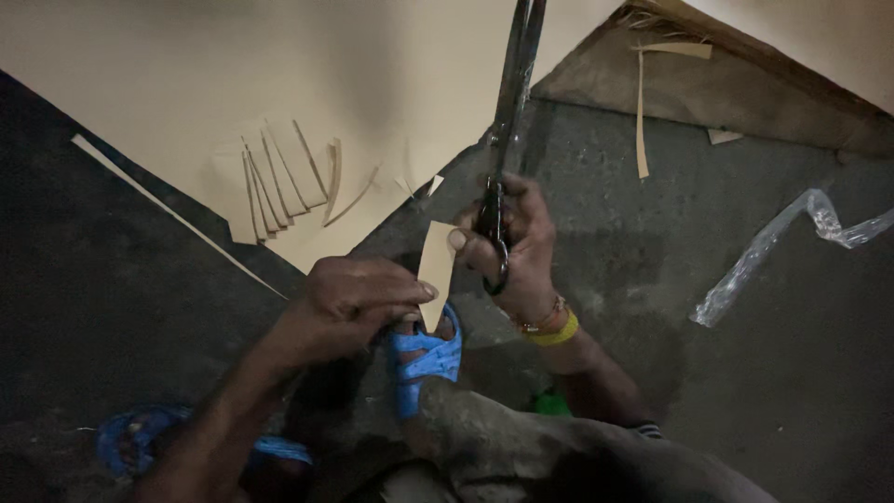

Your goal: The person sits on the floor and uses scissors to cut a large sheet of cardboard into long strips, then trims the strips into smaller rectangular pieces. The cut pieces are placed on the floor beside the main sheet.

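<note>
Near the middle of the frame the right hand (pixel 517 247) is clenched around the dark handles of a long pair of scissors (pixel 507 121). Their long axis runs almost straight up the frame, leaning slightly to the right, with the blades closed and the tips pointing to the top edge, out of view. The left hand (pixel 358 298), just left of and below the right, pinches a small tan card piece (pixel 436 270) between thumb and fingers. This piece stands upright, its long axis vertical in the frame, its upper end touching the right thumb beside the scissor handles. A yellow band with a thin bracelet (pixel 551 328) sits on the right wrist.

In the upper left of the frame a large tan card sheet (pixel 186 74) lies on the dark floor (pixel 764 391), with a fan of narrow cut strips (pixel 279 182) on it. A long thin offcut (pixel 168 210) lies along its lower left edge. Another narrow strip (pixel 642 116) lies upright in the upper right. At the right edge is a crumpled clear plastic wrapper (pixel 773 247), running diagonally. A blue sandal (pixel 424 359) shows just below the hands, another (pixel 140 438) in the lower left.
</note>
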